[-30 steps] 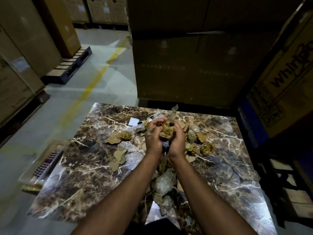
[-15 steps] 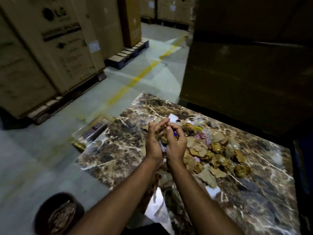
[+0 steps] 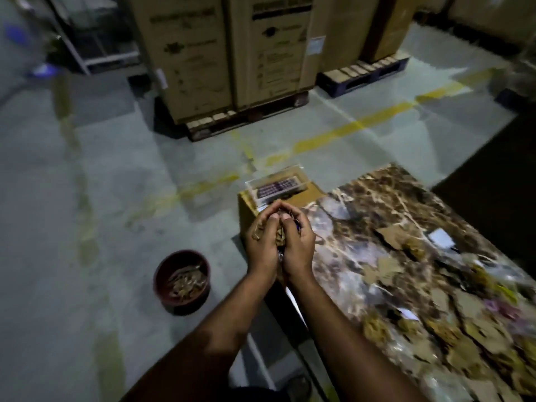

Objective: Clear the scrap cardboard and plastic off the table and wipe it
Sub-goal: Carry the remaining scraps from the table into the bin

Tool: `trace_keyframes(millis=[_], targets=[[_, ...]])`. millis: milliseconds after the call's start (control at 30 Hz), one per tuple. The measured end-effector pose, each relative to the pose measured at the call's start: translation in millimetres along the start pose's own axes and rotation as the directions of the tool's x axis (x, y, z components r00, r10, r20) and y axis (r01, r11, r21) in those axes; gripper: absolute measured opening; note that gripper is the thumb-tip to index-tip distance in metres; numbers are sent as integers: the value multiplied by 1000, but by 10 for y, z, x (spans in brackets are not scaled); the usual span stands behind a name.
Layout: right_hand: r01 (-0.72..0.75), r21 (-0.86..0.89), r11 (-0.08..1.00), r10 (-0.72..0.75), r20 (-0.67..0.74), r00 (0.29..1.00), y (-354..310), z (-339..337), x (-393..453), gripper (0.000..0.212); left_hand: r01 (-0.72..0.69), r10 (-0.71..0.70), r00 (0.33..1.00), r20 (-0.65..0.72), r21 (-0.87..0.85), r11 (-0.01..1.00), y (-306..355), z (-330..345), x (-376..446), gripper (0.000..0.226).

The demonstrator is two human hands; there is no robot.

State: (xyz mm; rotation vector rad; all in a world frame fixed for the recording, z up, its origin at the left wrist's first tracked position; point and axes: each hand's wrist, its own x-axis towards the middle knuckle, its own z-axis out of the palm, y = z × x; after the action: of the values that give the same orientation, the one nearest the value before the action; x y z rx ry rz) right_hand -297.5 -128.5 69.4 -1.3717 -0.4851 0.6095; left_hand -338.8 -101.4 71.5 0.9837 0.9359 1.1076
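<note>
My left hand (image 3: 262,242) and right hand (image 3: 298,242) cup a crumpled brown cardboard-and-plastic wad (image 3: 280,236) at the brown marble table (image 3: 385,198) edge; round dark-red bin (image 3: 182,281) part-filled; many scraps (image 3: 385,268) remain, wiping pending

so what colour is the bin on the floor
Dark red bin, with brown scraps inside; the head view shows it.

The table (image 3: 406,204) occupies the frame's lower right with scraps (image 3: 388,265) on it, a box (image 3: 252,210) beside its far-left corner, and a bucket (image 3: 182,281) on the floor at lower left.
</note>
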Motion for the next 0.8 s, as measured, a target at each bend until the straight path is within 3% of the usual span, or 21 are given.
trace_keyframes(millis=[300, 367, 400, 467, 500, 533, 600, 667, 733, 800], targets=[[-169, -180, 969, 219, 308, 926, 1160, 2048, -158, 22, 82, -49, 932, -358, 77, 994, -86, -2041, 1161, 17], [-201, -218, 955, 269, 350, 897, 1571, 2336, -190, 17, 168, -141, 919, -369, 43, 985, -382, -2474, 1335, 14], [-225, -234, 946, 300, 367, 881, 1809, 2469, -193, 16, 223, -215, 903, -371, -20, 975, -596, -2685, 1429, 21], [-273, -270, 923, 363, 375, 853, 2358, 2689, -167, 17, 303, -393, 807, -440, -262, 916, -1013, -3104, 1620, 54], [-283, -289, 915, 380, 374, 846, 2591, 2750, -139, 18, 305, -464, 769, -441, -385, 871, -1196, -3258, 1714, 57], [-287, -314, 905, 397, 380, 836, 2897, 2821, -104, 20, 314, -516, 741, -430, -458, 832, -1436, -3448, 1847, 44], [-267, -371, 889, 414, 406, 815, 3450, 2926, -30, 21, 326, -545, 741, -392, -499, 803, -1846, -3677, 2117, 31], [-248, -399, 883, 423, 446, 789, 3927, 2990, 44, 19, 368, -583, 723, -371, -507, 779, -2241, -3932, 2295, 41], [-208, -408, 889, 407, 496, 767, 4409, 3076, 120, 19, 437, -530, 739, -415, -304, 847, -2782, -4246, 2415, 54], [-140, -423, 895, 372, 537, 757, 4882, 3167, 200, 18, 496, -394, 788, -473, 108, 862, -3268, -4537, 2528, 46]])
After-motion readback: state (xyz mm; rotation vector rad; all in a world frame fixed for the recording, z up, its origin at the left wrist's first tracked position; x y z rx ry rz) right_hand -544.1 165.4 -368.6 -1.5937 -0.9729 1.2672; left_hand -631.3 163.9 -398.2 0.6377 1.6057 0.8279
